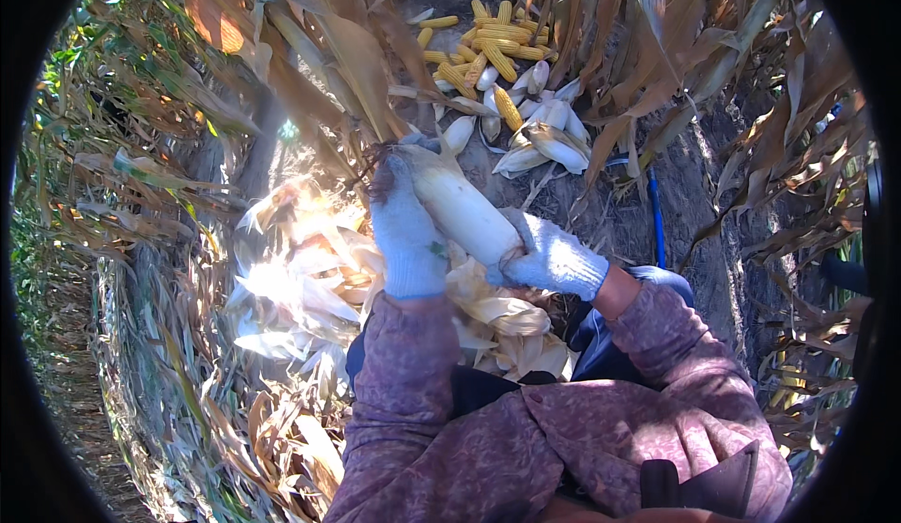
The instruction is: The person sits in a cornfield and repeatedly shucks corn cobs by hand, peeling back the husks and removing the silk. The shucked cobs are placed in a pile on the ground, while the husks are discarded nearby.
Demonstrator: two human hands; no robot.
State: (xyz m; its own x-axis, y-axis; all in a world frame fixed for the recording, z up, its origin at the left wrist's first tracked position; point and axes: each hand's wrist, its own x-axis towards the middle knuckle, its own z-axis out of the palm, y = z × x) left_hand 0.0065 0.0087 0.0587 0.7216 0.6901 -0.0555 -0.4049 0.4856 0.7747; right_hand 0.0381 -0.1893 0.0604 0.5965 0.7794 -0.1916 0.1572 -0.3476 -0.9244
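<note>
An ear of corn in its pale husk [468, 209] lies slantwise between my hands. My left hand [407, 231], in a white knit glove, grips its upper end, where dark brown silk [381, 174] hangs out. Around the butt end, my right hand [552, 252] is closed in a matching glove. The husk still covers the ear, and no kernels show on it. Part of my left fingers is hidden behind the ear.
Beyond my hands lies a pile of bare yellow corn ears [500, 33], with several husk-covered ears [556, 132] nearer me. Loose husks [303, 276] heap at the left and between my legs. A blue rod [656, 217] stands at the right. Dry corn stalks [345, 58] crowd in.
</note>
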